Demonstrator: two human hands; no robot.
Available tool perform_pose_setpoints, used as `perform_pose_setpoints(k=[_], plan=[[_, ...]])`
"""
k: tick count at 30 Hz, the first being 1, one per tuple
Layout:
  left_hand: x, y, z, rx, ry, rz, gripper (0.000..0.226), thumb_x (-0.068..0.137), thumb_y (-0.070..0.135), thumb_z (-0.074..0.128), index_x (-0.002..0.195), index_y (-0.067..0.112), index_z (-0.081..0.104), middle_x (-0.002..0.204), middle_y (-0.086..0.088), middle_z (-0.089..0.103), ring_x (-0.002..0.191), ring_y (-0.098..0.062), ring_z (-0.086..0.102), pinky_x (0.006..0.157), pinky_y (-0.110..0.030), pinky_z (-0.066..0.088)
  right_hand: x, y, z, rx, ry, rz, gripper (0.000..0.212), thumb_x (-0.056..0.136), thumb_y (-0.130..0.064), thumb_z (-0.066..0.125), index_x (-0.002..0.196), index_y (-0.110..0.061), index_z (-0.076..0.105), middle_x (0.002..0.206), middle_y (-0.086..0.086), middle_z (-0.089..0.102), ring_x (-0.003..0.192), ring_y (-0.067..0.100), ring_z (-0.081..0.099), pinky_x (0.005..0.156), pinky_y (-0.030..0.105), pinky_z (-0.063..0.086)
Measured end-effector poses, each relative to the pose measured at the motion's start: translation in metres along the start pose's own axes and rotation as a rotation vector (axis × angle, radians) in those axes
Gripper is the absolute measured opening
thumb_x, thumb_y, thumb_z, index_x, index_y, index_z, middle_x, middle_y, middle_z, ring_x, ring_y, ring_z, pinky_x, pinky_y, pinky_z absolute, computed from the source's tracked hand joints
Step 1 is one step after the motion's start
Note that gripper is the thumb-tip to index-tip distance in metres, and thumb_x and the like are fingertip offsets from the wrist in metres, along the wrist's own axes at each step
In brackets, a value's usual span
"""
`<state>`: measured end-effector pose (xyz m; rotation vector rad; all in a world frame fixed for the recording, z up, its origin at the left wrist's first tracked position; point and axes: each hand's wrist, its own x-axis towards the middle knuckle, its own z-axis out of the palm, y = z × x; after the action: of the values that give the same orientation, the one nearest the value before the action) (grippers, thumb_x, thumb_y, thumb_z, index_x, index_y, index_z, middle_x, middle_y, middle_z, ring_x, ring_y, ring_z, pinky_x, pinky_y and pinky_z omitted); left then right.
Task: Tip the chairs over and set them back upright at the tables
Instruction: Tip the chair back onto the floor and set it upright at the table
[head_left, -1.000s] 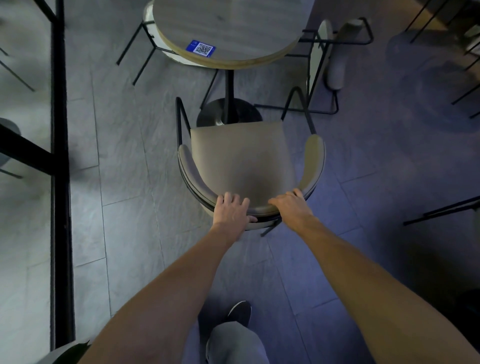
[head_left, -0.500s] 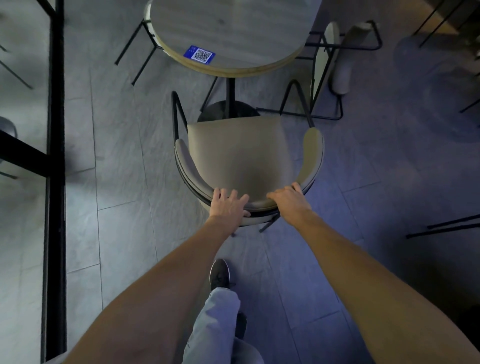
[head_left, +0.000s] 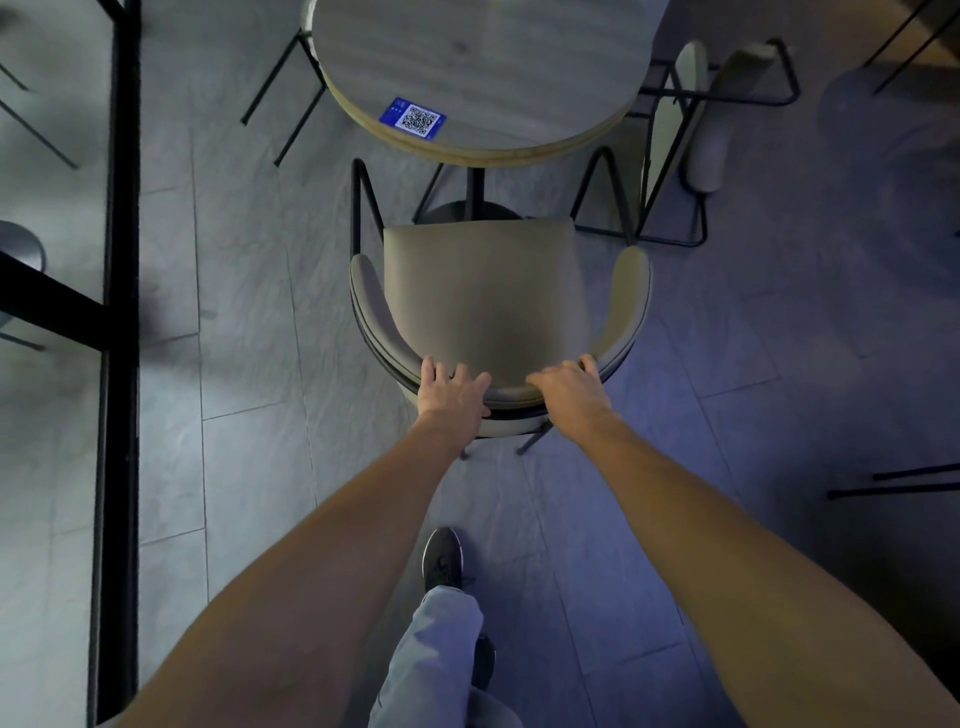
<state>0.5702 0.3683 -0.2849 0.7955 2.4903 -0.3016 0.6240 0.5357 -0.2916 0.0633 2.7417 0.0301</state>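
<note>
A beige padded chair (head_left: 485, 291) with a curved backrest and black metal legs stands upright in front of me, its seat facing the round wooden table (head_left: 478, 67). My left hand (head_left: 451, 391) grips the top rim of the backrest at its left, fingers curled over the edge. My right hand (head_left: 571, 387) grips the same rim at its right. A second beige chair (head_left: 711, 130) lies tipped on its side to the right of the table.
A black metal frame (head_left: 122, 312) runs along the left. Black chair legs (head_left: 280, 93) show behind the table at left. More black legs (head_left: 893, 480) lie at right. My shoe (head_left: 442, 558) is on the grey tiled floor behind the chair.
The chair has slid forward toward the table with both hands on its backrest. My left leg has stepped forward into view.
</note>
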Motion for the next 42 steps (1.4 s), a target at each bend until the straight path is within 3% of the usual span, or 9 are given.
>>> perform_pose_setpoints(k=[30,42], plan=[[0.045,0.0,-0.018,-0.064,0.048,0.052,0.041,0.1,0.046,0.049,0.134,0.024,0.043,0.133,-0.011,0.047,0.127,-0.037,0.044,0.113,-0.056,0.022,0.037,0.028,-0.01,-0.014,0.022,0.017,0.044,0.091,0.0,0.051,0.124,-0.025,0.063,0.119,0.001,0.068,0.113,0.027,0.052,0.107,0.046,0.027],[0.06,-0.003,-0.023,-0.082,-0.014,0.079,0.048,0.1,0.045,0.05,0.143,0.027,0.038,0.137,-0.012,0.045,0.131,-0.039,0.04,0.115,-0.059,0.018,0.044,0.027,-0.008,-0.064,0.038,0.045,0.043,0.088,-0.001,0.056,0.127,-0.02,0.055,0.122,0.004,0.063,0.118,0.029,0.049,0.11,0.048,0.025]])
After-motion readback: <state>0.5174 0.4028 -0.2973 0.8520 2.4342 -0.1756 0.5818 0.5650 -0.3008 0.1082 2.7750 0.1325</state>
